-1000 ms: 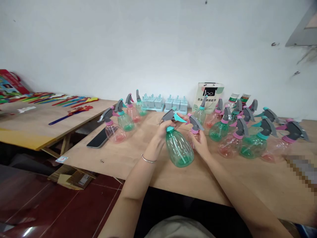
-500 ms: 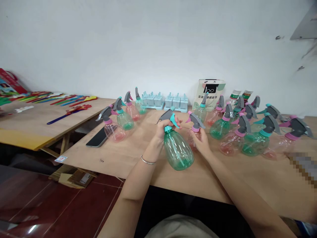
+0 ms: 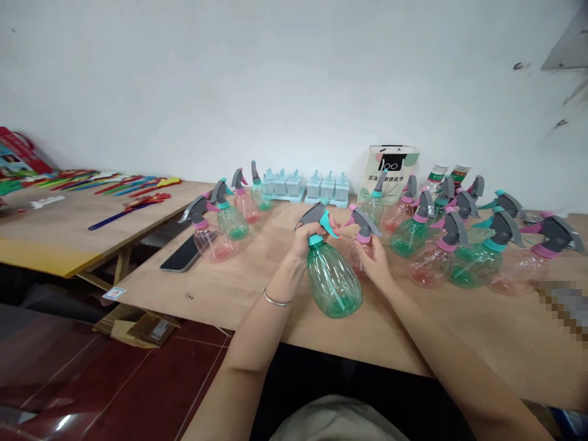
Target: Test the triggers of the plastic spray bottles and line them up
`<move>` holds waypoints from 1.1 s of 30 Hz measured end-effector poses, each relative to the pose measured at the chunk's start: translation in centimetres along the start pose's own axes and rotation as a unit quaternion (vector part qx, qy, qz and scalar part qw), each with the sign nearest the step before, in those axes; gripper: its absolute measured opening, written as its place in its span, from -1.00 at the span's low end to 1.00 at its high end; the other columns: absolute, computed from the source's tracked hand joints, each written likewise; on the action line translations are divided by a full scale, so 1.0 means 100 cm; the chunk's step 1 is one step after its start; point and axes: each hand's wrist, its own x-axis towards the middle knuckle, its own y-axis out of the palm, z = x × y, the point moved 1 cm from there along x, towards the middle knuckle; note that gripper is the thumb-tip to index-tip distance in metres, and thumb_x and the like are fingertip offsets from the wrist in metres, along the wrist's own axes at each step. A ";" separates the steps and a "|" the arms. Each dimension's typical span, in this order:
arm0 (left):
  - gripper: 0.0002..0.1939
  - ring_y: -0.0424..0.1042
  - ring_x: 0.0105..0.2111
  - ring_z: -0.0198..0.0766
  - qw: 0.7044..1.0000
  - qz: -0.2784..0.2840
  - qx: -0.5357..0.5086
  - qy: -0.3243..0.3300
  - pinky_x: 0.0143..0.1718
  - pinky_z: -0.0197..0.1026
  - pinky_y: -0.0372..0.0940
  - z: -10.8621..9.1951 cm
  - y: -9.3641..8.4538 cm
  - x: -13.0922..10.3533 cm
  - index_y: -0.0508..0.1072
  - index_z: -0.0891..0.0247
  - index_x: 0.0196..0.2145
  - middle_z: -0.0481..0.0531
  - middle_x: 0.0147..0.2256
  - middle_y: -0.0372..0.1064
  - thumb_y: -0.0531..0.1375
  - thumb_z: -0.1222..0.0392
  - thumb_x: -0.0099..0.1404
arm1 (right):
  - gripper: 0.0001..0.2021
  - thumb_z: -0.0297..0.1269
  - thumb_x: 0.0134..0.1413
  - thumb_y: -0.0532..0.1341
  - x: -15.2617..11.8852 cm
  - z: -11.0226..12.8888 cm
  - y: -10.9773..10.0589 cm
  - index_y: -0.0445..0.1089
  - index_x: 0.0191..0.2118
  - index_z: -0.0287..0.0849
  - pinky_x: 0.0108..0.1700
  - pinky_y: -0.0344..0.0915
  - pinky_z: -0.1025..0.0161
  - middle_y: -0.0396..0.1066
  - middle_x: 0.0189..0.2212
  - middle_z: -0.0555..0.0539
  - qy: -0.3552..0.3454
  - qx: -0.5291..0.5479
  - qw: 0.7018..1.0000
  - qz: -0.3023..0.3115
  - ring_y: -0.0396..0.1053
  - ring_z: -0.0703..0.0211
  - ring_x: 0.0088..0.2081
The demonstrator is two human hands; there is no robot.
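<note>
Plainly, both hands are occupied. Left hand point(image 3: 302, 240) wrapped around the neck of a green spray bottle point(image 3: 334, 283), fingers curled by the turquoise trigger; bottle tilted, base toward lower right, above the near part of the table point(image 3: 257, 278). Right hand point(image 3: 375, 262) closed about the neck of a pink-collared spray bottle point(image 3: 366, 220), just right of and behind the green one, thumb near the collar.

Hard to make out: most of the pink-collared bottle's body, covered by the right hand and the green bottle; whether its base meets the table, cannot tell. Left palm hidden behind its grip. Phone point(image 3: 180, 254) partly behind another pink bottle point(image 3: 214, 247). Pixelated patch point(image 3: 567, 306) at right, cut by the frame edge, contents unreadable.
</note>
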 end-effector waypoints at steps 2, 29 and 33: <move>-0.77 0.50 -0.04 0.10 1.000 -0.015 -0.002 0.004 0.05 0.18 0.38 0.001 0.001 0.001 0.41 0.21 -0.47 0.09 -0.35 0.51 0.10 0.20 -0.18 | -0.60 0.08 0.13 0.22 0.000 0.000 0.000 0.38 -0.09 -0.14 0.01 0.36 -0.02 0.51 -0.16 -0.15 -0.004 0.002 1.000 0.005 0.46 -0.02 -0.11; -0.80 0.47 -0.28 -0.16 0.870 -0.257 0.393 0.153 -0.15 -0.13 0.38 0.006 -0.158 0.064 0.51 0.29 -0.29 0.00 -0.41 0.43 0.28 0.25 0.07 | -0.65 0.03 0.14 0.22 -0.003 0.003 -0.001 0.38 -0.11 -0.14 0.01 0.35 -0.02 0.49 -0.19 -0.16 0.000 -0.007 1.000 0.001 0.45 -0.02 -0.12; -0.63 0.47 -0.11 -0.06 0.844 -0.275 0.441 0.130 0.04 -0.03 0.33 0.033 -0.185 0.057 0.46 0.32 -0.15 0.13 -0.21 0.49 0.33 0.07 0.13 | -0.65 0.01 0.18 0.19 -0.005 0.005 -0.001 0.38 -0.08 -0.14 0.04 0.35 -0.01 0.50 -0.13 -0.17 -0.011 -0.007 1.000 0.005 0.45 -0.03 -0.07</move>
